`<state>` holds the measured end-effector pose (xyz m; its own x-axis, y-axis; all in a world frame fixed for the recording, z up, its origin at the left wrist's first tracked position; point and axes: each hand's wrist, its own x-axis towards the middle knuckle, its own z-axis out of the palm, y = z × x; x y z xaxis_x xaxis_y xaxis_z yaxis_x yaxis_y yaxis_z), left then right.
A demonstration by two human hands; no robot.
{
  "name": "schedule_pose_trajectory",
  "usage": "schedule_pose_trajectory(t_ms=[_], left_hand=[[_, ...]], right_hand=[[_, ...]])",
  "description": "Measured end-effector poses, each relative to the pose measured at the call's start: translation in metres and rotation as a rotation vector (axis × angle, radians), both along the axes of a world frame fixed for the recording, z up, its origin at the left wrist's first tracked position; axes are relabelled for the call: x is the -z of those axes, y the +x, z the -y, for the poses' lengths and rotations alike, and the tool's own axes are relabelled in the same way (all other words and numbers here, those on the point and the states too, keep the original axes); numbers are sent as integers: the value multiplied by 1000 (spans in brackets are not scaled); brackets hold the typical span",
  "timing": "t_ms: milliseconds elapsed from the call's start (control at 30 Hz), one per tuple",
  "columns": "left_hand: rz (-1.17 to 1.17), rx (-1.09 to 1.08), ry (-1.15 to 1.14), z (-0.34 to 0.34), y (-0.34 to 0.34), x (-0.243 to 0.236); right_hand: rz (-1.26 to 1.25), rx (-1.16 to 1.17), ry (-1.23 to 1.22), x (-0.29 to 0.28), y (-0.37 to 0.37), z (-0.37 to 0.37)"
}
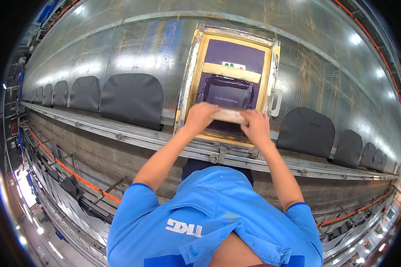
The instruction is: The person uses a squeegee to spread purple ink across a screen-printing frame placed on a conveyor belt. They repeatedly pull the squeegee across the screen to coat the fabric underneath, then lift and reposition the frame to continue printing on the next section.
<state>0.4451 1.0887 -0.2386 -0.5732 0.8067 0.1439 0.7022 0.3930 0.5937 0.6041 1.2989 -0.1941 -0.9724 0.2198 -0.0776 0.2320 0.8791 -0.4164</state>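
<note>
A screen-printing frame (pixel 189 73) lies on the long metal table in front of me, its purple mesh (pixel 216 51) bordered with yellowish tape. Both my hands grip a pale wooden squeegee (pixel 230 115), held crosswise over the near part of the mesh. My left hand (pixel 201 116) is closed round its left end. Round the right end, my right hand (pixel 256 126) is closed too. The squeegee's blade and lower edge are blurred and partly hidden. Beyond it, dark wet ink (pixel 231 81) edges a rectangular area bearing light lettering. A whitish handle (pixel 276 103) sticks out from the frame's right side.
Dark grey rounded panels lie in a row along the table, the nearest being a left panel (pixel 132 99) and a right panel (pixel 306 132). A metal rail (pixel 165 144) runs along the table's near edge. Behind my body, orange-edged racks (pixel 75 170) hold more dark pieces.
</note>
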Motion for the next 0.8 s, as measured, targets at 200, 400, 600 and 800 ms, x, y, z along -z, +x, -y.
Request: schedule_pose_trajectory(t_ms=[200, 400, 600, 800], left_hand=[[-44, -64, 77, -67, -69, -11], [-101, -44, -7, -7, 8, 13], [17, -13, 61, -15, -13, -1], [16, -56, -58, -80, -78, -9]], right_hand=[[-116, 73, 39, 11, -64, -53], [-80, 68, -50, 28, 10, 3], [-91, 52, -25, 7, -4, -11], [-116, 136, -2, 15, -72, -65]])
